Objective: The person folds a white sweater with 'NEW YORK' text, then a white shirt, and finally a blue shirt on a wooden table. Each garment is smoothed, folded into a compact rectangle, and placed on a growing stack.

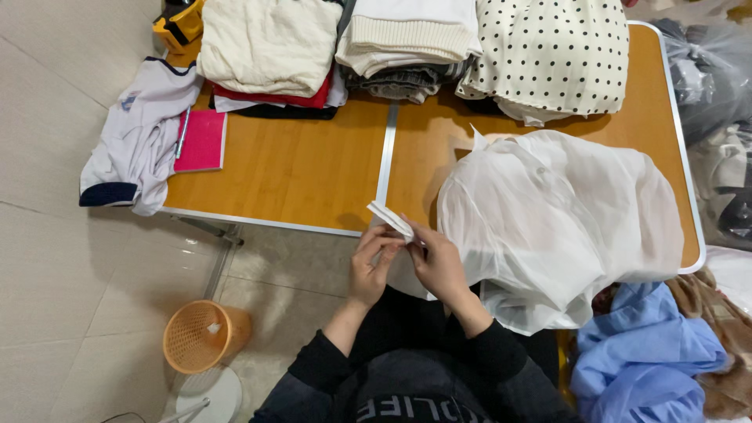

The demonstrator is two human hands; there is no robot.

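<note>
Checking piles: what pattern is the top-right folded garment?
Cream with black polka dots, clearest in the head view.

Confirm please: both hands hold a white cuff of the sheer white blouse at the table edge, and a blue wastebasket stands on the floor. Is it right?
Almost. The wastebasket is orange, not blue, as the head view shows. The left hand and right hand do hold the white cuff of the sheer white blouse at the table edge.

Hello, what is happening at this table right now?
A person sits at a wooden folding table and works on a sheer white garment spread over its right half. The left hand and right hand together pinch a small white part of the garment at the table's near edge. Folded clothes are stacked along the far side, a pink notebook lies at the left, and an orange basket stands on the floor.
</note>
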